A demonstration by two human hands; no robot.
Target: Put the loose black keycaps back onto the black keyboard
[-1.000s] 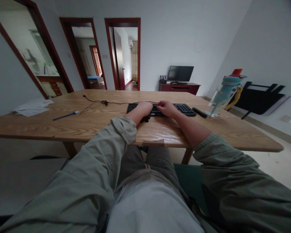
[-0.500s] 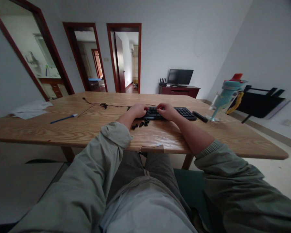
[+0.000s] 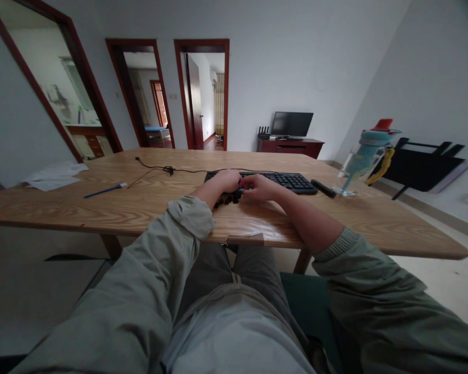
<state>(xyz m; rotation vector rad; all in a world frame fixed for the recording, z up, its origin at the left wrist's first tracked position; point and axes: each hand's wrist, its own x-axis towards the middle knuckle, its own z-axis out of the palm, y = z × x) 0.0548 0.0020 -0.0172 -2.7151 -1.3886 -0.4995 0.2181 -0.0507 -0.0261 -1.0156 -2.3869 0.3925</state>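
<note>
A black computer keyboard (image 3: 296, 183) lies on the wooden table (image 3: 171, 202) in front of me. My left hand (image 3: 226, 181) rests over its left part, fingers curled; whatever they hold, if anything, is hidden. Just right of it, at the keyboard's near edge, my right hand (image 3: 258, 187) has its fingers pinched together and pointing left. They touch or hover over small black loose pieces (image 3: 229, 199) that look like keycaps, several of them lying in front of the keyboard. What sits between the right fingertips is too small to make out.
Right of the keyboard lie a black oblong object (image 3: 323, 188) and a clear bottle with a teal sleeve (image 3: 364, 156). On the left are a blue-handled brush (image 3: 105, 190), white paper (image 3: 56, 175) and the keyboard's cable (image 3: 167, 169). The table's front edge (image 3: 140, 231) runs below my forearms.
My right hand has moved off the keys, down and left toward the loose black pieces. My left hand stays over the keyboard's left part. The view has shifted slightly.
</note>
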